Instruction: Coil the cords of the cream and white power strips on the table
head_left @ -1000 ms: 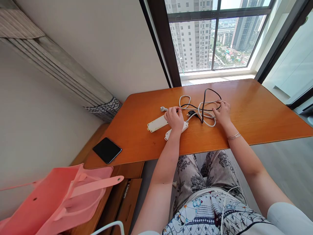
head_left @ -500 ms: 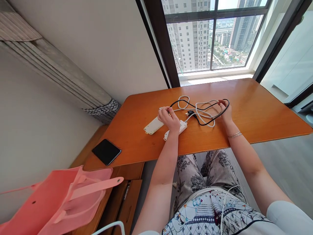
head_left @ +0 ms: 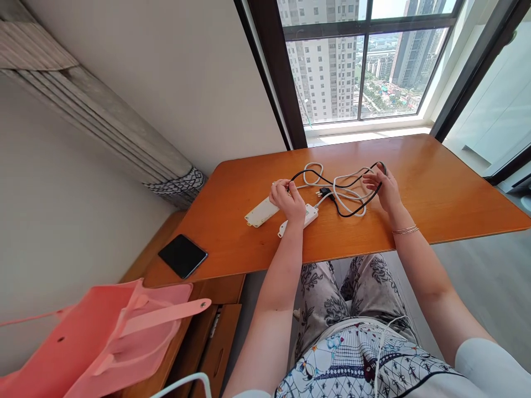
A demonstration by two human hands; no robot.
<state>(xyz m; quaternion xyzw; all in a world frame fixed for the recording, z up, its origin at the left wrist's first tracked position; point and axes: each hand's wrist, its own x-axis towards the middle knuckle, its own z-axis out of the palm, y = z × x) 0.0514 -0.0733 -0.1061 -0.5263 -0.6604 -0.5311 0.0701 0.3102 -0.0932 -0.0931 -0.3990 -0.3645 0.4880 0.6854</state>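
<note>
A black cable (head_left: pixel 350 211) runs in a loop across the orange wooden table (head_left: pixel 435 193), lifted between my two hands. My left hand (head_left: pixel 287 200) is closed, pinching one end of it above a white power strip (head_left: pixel 260 212). My right hand (head_left: pixel 385 189) holds the far bend of the black loop with curled fingers. A second, smaller white strip (head_left: pixel 309 214) lies just beside my left wrist. Coiled white cords (head_left: pixel 346 190) and a black plug (head_left: pixel 324 192) lie tangled between the hands.
A black tablet (head_left: pixel 182 256) rests on the table's near left corner. A pink bag (head_left: pixel 103 337) stands at lower left beside wooden drawers (head_left: pixel 213 337). A large window (head_left: pixel 357 66) is behind the table, a folded mat (head_left: pixel 103 127) against the left wall.
My left hand rose off the power strip and pinched the black cable. My right hand pulled the black loop out to the right and lifted it, spreading the cable between both hands.
</note>
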